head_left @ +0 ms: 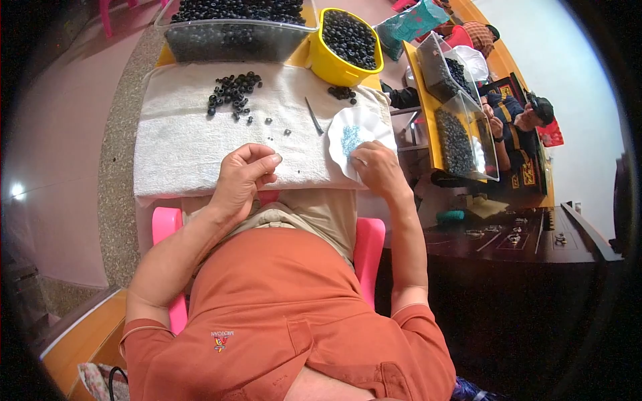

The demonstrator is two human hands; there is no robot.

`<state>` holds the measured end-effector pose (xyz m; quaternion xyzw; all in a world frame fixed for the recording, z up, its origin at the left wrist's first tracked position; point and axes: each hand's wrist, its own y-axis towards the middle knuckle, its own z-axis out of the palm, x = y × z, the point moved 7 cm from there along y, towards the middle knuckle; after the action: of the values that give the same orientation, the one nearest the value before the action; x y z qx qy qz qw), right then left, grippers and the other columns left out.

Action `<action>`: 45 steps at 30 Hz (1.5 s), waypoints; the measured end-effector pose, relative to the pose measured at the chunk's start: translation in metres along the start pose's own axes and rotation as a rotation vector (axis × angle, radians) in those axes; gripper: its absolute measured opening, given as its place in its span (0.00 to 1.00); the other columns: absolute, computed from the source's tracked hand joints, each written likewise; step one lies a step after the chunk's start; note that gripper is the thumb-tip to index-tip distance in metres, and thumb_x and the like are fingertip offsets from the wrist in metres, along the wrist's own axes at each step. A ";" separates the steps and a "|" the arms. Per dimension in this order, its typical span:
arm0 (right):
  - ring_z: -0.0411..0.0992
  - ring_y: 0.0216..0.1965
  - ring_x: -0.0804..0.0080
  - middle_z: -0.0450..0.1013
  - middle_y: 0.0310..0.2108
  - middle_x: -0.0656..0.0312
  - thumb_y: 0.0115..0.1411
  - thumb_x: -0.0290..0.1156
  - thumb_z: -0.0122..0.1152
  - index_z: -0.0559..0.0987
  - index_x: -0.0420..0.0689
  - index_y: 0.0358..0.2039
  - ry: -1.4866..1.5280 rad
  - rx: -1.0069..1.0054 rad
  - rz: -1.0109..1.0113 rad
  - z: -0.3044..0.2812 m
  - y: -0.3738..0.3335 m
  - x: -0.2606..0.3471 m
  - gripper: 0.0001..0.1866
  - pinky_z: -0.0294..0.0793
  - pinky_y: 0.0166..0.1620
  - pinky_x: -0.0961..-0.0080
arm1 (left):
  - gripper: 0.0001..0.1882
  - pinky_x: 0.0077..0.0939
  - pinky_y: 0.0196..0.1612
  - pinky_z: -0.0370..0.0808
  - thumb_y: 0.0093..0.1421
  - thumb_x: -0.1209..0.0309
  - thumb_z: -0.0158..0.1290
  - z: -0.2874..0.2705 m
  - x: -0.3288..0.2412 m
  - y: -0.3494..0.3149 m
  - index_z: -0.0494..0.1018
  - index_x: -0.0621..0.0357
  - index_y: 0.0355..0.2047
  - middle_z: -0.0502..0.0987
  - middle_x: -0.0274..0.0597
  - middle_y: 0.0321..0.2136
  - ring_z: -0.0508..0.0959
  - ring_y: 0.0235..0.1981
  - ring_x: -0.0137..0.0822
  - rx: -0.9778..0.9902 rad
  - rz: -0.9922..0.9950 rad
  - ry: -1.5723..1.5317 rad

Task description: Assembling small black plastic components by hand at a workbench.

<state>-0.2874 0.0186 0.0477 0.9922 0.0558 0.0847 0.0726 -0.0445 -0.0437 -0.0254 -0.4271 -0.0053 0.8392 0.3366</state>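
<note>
My left hand (245,175) is over the near edge of the white towel (175,144), thumb and fingertips pinched together. Whatever they hold, if anything, is too small to make out. At the right, my right hand (380,167) reaches into a white scalloped dish (338,158) of tiny light-blue pieces (351,138). Its fingers are closed at the dish's near side, their tips partly hidden. A dark, slim pointed tool (313,115) lies on the towel left of the dish. Farther off is a loose pile of black beads (234,92), with a few single beads (287,132) nearer my left hand.
Along the far edge stand a clear bin of black beads (227,41) and a yellow tub (321,55) filled with them. More beads (342,93) lie below the tub. Clear bins (461,137) stand on another table at right, where another person (525,120) sits.
</note>
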 end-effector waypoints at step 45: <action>0.75 0.37 0.58 0.77 0.30 0.57 0.51 0.28 0.56 0.82 0.45 0.26 -0.160 0.120 -0.031 0.004 0.014 0.006 0.07 0.75 0.41 0.63 | 0.06 0.18 0.33 0.75 0.58 0.73 0.59 -0.003 0.005 0.002 0.74 0.55 0.35 0.76 0.32 0.29 0.75 0.28 0.24 0.002 0.007 0.023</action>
<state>-0.2797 0.0053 0.0471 0.9973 0.0703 0.0007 0.0188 -0.0455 -0.0430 -0.0319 -0.4363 0.0009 0.8355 0.3341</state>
